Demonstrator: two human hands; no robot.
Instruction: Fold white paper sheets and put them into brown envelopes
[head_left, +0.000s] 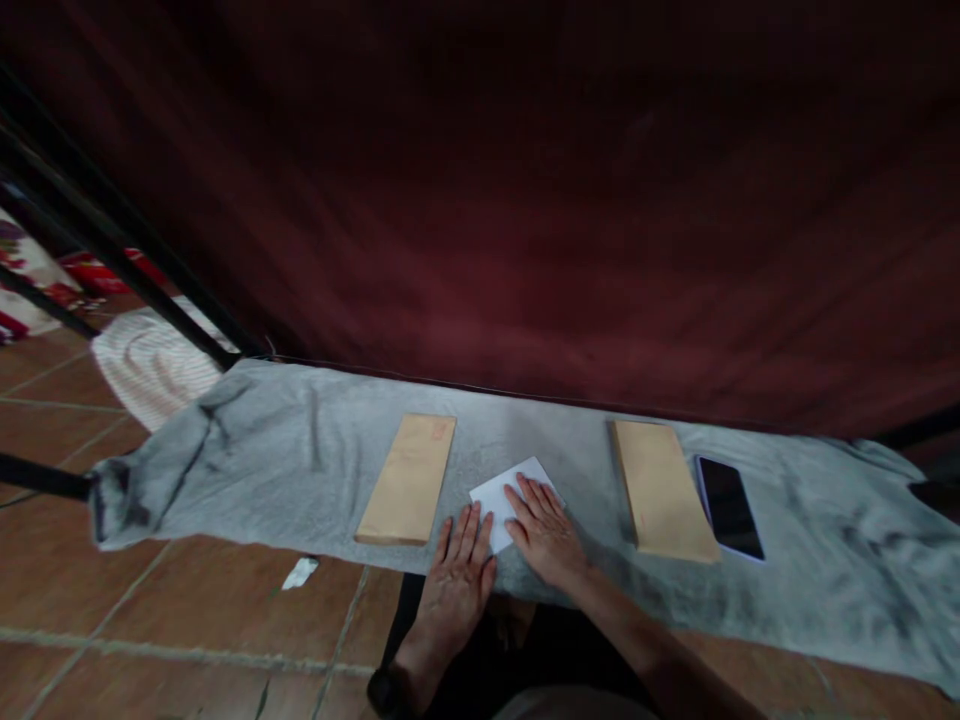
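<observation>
A small white sheet of paper (495,500) lies turned at an angle on the grey cloth. My right hand (546,530) rests flat on its right part, fingers stretched out. At its lower left edge my left hand (461,575) lies flat, fingers extended, the fingertips by the paper and the cloth. Whether the paper is folded under my hands I cannot tell. To the left is a stack of brown envelopes (409,480) with a small red mark near its top. Another brown envelope stack (666,490) lies to the right.
A phone with a dark screen (731,507) lies beside the right stack. Grey cloth (285,450) covers the narrow bench. A dark red curtain (525,250) hangs behind it. Black metal bars (112,230) stand at the left, and a white scrap (300,573) lies on the tiled floor.
</observation>
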